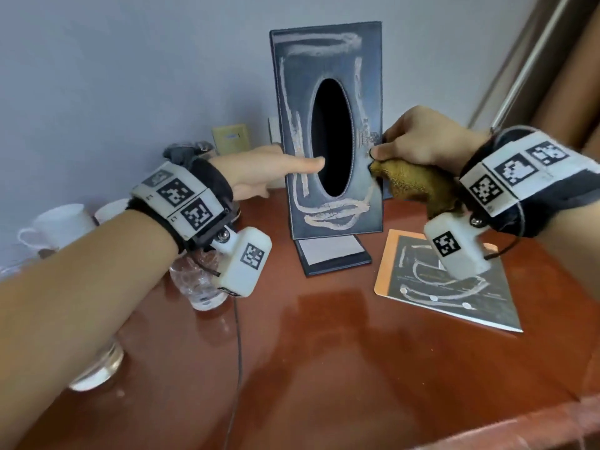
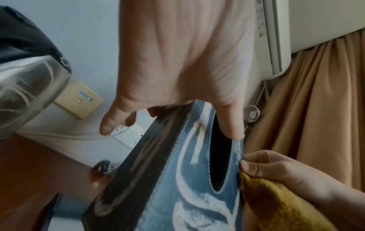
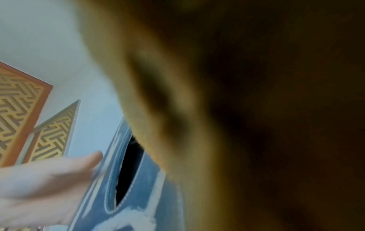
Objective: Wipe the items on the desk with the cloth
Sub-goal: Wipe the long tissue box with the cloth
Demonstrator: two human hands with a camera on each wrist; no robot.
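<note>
A dark blue tissue box [image 1: 324, 47] stands on end on the red-brown desk [image 1: 357, 352], its black oval opening facing me and white streaks across its face. My left hand [image 1: 259, 170] holds its left side, thumb lying across the front to the opening's rim and fingers behind; the left wrist view shows the box [image 2: 177, 179] between thumb and fingers. My right hand [image 1: 422, 138] grips a bunched mustard-brown cloth [image 1: 412, 183] against the box's right edge. That cloth [image 3: 256, 109] fills most of the right wrist view.
A dark booklet [image 1: 487, 297] with an orange border and white streaks lies right of the box. A small notepad holder [image 1: 331, 251] sits in front of it. White cups [image 1: 61, 222], a clear bottle [image 1: 194, 280] and a glass [image 1: 97, 368] stand left. A curtain [image 1: 568, 76] hangs at the right.
</note>
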